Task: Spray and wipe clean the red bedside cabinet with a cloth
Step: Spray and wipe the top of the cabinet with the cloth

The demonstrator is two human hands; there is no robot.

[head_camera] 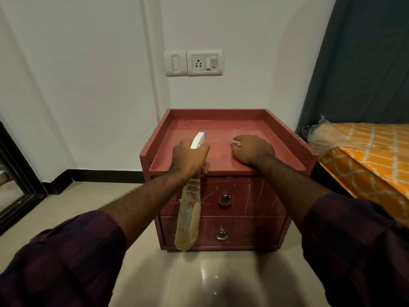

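Observation:
The red bedside cabinet (pixel 223 127) stands against the white wall, with a raised rim round its top and two drawers with round metal knobs. My left hand (pixel 190 158) grips a spray bottle (pixel 189 218) by the neck. Its white head with a blue nozzle points over the cabinet top, and its clear body hangs in front of the drawers. My right hand (pixel 252 149) rests on the cabinet top and holds a bunched pinkish cloth (pixel 235 142). Only a small part of the cloth shows past the fingers.
A bed with an orange patterned cover (pixel 365 160) stands close on the right, with a blue curtain (pixel 358 63) behind it. A white switch and socket panel (pixel 193 62) is on the wall above the cabinet. A dark door frame (pixel 13 180) is at left. The floor has glossy beige tiles.

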